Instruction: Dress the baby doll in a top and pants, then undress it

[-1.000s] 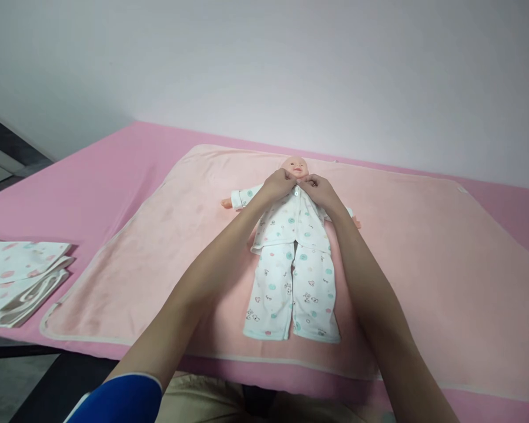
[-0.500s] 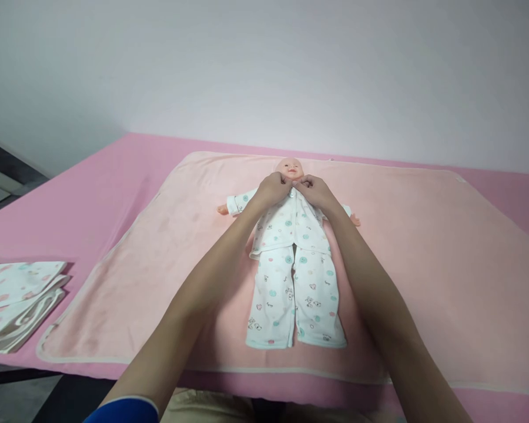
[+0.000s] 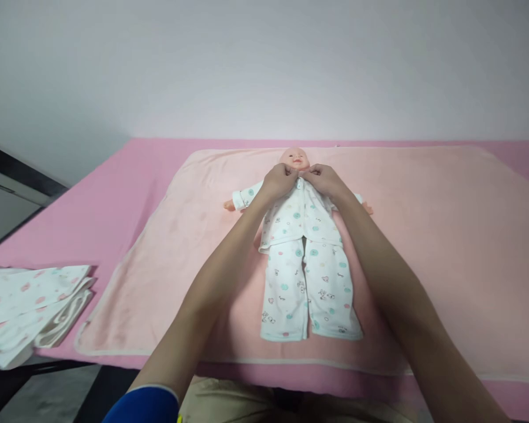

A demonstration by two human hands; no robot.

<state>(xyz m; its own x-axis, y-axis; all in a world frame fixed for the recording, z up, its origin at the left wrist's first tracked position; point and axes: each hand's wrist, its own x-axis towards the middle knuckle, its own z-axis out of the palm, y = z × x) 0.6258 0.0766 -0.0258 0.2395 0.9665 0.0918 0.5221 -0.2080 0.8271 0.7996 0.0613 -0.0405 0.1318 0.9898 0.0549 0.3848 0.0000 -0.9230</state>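
Observation:
A baby doll (image 3: 294, 157) lies on its back, head away from me, arms spread to the sides. It wears a white printed jacket (image 3: 297, 220) and matching trousers (image 3: 286, 294). My left hand (image 3: 280, 181) pinches the jacket's neckline on the left, just below the doll's chin. From the other side, my right hand (image 3: 324, 178) pinches the same neckline, its fingertips close to those of the left. The fingers cover the collar, so the exact spot they grip is hidden. Down the front, the jacket's two edges meet and part slightly at the hem.
Under the doll spreads a peach blanket (image 3: 445, 264) with a pale border, on a pink-covered table (image 3: 114, 194). Folded printed cloth (image 3: 30, 299) sits at the table's left front edge. A pale wall (image 3: 264, 70) rises behind the table.
The camera view has shifted, so the doll and the cloth appear a little further right. Both hands stay pinched at the jacket's neckline, with only slight finger movement.

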